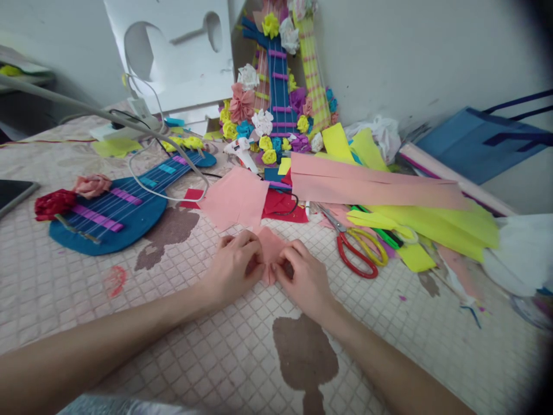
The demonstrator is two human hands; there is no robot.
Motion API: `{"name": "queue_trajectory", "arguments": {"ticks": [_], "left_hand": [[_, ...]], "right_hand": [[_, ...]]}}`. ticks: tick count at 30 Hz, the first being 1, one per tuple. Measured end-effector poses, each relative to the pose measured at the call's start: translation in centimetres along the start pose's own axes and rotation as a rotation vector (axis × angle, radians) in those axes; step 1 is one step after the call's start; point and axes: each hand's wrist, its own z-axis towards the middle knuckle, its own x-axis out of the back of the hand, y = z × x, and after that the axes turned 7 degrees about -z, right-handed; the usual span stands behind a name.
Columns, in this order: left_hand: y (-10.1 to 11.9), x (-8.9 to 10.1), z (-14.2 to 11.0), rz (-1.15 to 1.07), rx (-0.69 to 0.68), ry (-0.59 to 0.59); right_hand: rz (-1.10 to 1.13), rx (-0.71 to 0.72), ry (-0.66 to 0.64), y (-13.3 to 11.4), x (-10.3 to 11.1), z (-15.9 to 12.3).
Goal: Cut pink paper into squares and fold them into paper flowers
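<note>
A small piece of pink crepe paper (271, 245) stands between my two hands, its lower end pinched and creased. My left hand (237, 259) is closed on its left edge, thumb against bent fingers. On the opposite edge, my right hand (302, 274) pinches the same paper. Just beyond them lies a larger pink crepe paper sheet (235, 199) with angled edges, partly over red paper (283, 204). To the right of my right hand rest scissors (356, 251) with one red and one yellow handle loop.
A blue toy guitar (147, 202) with paper roses lies on the left, a white cable (173, 144) crossing it. A glue gun (242, 153) sits behind. Pink strips (367, 181) and yellow paper (449, 225) pile up on the right. Flower-decorated guitars (283, 86) lean on the wall.
</note>
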Motion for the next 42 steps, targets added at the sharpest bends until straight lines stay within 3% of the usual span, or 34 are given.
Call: {"name": "queue_trajectory", "arguments": {"ticks": [33,42], "left_hand": [[0.4,0.5,-0.5,0.113,-0.069,-0.105],[0.1,1.5,-0.4,0.02,-0.05,-0.17]], "right_hand": [[-0.158,0.039,-0.026,-0.3,-0.3,-0.3],[-0.02,0.056,-0.056,0.3,0.3,-0.2]]}}
